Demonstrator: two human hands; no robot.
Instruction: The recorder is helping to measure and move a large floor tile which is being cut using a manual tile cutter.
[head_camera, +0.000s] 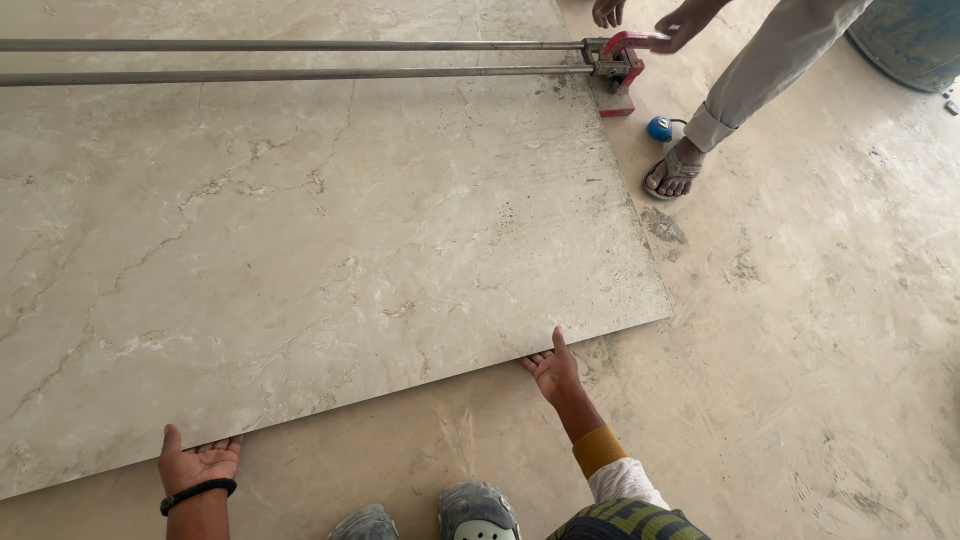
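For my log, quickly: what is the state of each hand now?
Left hand: fingers under the large tile's near edge, thumb on top, gripping it.
Right hand: the same grip on that edge.

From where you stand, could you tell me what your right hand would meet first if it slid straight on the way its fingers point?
The right hand points under the near edge of the large marble slab, so it would probably meet the slab's underside; what lies beneath is hidden.

Black wristband (197, 490), mustard cuff (598, 449) over white sleeve (625, 483), dusty grey shoes (476, 512).
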